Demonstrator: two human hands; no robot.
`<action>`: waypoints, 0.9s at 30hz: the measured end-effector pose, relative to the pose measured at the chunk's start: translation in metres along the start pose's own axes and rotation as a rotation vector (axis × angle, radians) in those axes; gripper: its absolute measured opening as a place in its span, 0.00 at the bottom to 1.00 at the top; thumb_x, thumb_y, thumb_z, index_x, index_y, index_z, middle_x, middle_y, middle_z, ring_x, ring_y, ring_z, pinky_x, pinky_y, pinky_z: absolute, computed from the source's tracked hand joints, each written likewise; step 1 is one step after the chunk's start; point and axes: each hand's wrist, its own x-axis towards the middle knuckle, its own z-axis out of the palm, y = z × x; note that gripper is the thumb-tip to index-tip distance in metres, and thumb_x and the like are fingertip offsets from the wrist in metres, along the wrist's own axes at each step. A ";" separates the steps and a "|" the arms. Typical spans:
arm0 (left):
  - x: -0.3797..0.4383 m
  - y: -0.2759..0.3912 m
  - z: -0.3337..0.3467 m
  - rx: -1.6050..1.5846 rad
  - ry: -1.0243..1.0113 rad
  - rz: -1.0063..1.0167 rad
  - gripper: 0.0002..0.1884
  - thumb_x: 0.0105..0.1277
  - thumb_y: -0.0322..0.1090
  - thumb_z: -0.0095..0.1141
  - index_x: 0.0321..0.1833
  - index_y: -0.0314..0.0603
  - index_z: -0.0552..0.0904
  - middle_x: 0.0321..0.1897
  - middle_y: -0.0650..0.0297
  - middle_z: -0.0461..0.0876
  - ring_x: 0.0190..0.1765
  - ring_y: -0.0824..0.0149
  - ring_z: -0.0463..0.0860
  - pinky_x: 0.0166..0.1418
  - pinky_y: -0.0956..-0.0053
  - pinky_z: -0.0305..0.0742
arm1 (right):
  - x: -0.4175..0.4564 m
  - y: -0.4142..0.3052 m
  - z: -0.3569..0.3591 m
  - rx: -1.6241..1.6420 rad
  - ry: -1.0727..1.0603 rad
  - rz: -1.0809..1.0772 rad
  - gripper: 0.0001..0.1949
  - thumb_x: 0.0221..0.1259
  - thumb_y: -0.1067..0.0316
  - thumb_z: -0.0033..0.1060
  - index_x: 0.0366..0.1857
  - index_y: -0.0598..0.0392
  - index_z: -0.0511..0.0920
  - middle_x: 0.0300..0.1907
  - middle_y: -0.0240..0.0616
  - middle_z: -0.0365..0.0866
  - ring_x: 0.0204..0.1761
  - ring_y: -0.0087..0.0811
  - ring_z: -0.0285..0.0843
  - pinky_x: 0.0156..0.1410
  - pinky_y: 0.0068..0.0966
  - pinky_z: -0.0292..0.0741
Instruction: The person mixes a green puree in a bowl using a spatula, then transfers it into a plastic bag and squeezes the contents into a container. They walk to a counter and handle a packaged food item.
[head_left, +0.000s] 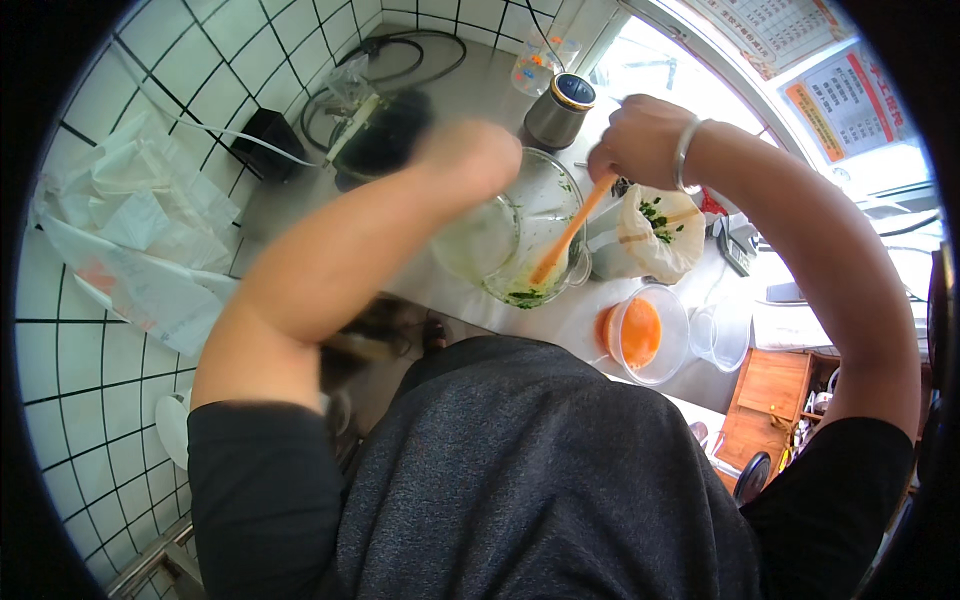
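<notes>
My right hand, with a bangle at the wrist, grips the handle of an orange spatula. The blade is inside a tilted clear jar with a handle, whose wall is smeared with chopped greens. My left hand is blurred above the jar's left side, near a blurred, clear rounded rim; its fingers and anything in them cannot be made out. Right of the jar, a pale cloth lines a container and carries green bits. Nearer my body, a clear plastic tub holds orange liquid.
A silver blender base stands behind, beside a patterned clear cup. A clear plastic container and a small digital device lie right. Left are a dark appliance, a cable, a black box and hanging plastic bags.
</notes>
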 end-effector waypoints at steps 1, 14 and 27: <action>-0.003 -0.002 -0.003 0.009 -0.031 -0.007 0.12 0.57 0.26 0.49 0.44 0.40 0.79 0.37 0.55 0.83 0.43 0.55 0.83 0.44 0.63 0.78 | -0.008 -0.001 0.006 0.028 0.028 0.036 0.08 0.56 0.67 0.53 0.34 0.39 0.83 0.28 0.30 0.83 0.34 0.34 0.79 0.50 0.29 0.71; -0.021 0.003 -0.011 0.118 0.053 0.108 0.11 0.60 0.26 0.44 0.44 0.34 0.75 0.37 0.51 0.82 0.43 0.52 0.82 0.44 0.61 0.77 | -0.099 -0.052 0.106 0.990 -0.279 0.444 0.15 0.62 0.69 0.43 0.51 0.53 0.77 0.27 0.35 0.82 0.30 0.25 0.79 0.40 0.24 0.75; -0.028 0.018 -0.025 0.085 -0.018 0.044 0.11 0.57 0.25 0.47 0.44 0.35 0.75 0.39 0.51 0.82 0.45 0.51 0.81 0.45 0.60 0.77 | -0.141 -0.089 0.165 1.558 0.030 0.587 0.12 0.66 0.68 0.47 0.49 0.55 0.77 0.21 0.26 0.74 0.22 0.15 0.68 0.28 0.14 0.68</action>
